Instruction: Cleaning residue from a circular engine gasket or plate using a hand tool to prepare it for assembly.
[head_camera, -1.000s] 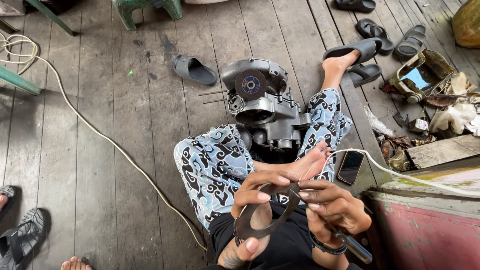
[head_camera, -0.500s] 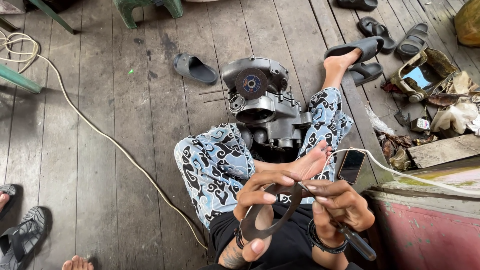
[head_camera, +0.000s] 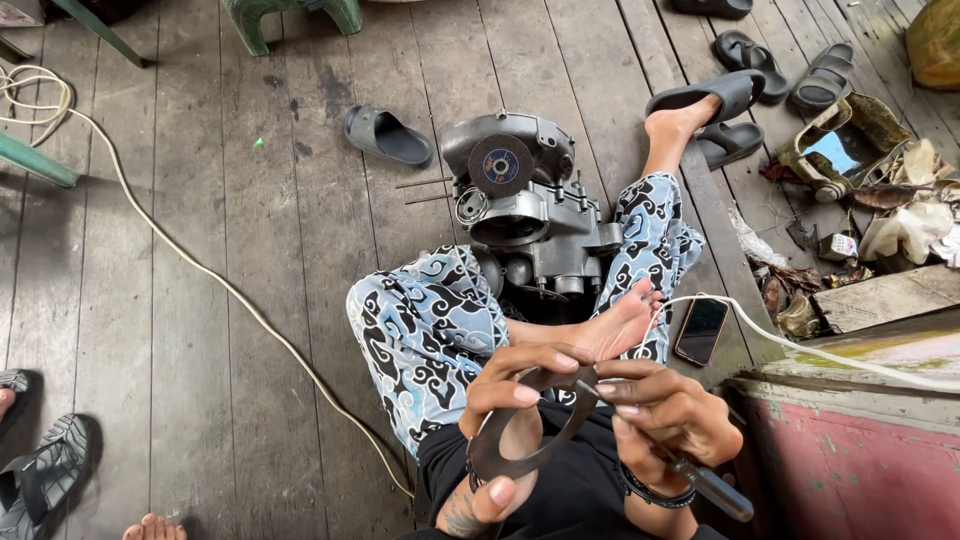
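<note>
Nearest the camera, the left hand (head_camera: 510, 420) is clenched around a thin dark ring-shaped gasket (head_camera: 525, 440), thumb on its top edge, lower fingers curled under the bottom rim. The gasket sits over the person's lap, just below the bare foot (head_camera: 625, 325).

The right hand (head_camera: 665, 415) grasps a slim metal-tipped tool (head_camera: 700, 478), handle running back toward the wrist, tip resting at the gasket's upper rim between both thumbs.

Risk, judged from here: the tip points toward the left fingers, so a slip off the thin rim could jab them. Too much pressure could tear or bend the gasket, since it is held in the air with no backing. If the left hand loosens, the gasket could drop into the lap.

Beyond the legs, an engine case (head_camera: 530, 225) stands on the plank floor (head_camera: 200, 250), touching the patterned trousers, a round cutting disc (head_camera: 500, 165) lying on top. A phone (head_camera: 700, 330) lies just beside the right leg.

Containers: far right, an open rusty tin (head_camera: 840, 145) lies tilted among scrap; contents cannot be told. Sandals (head_camera: 760, 60) lie farther back.
</note>
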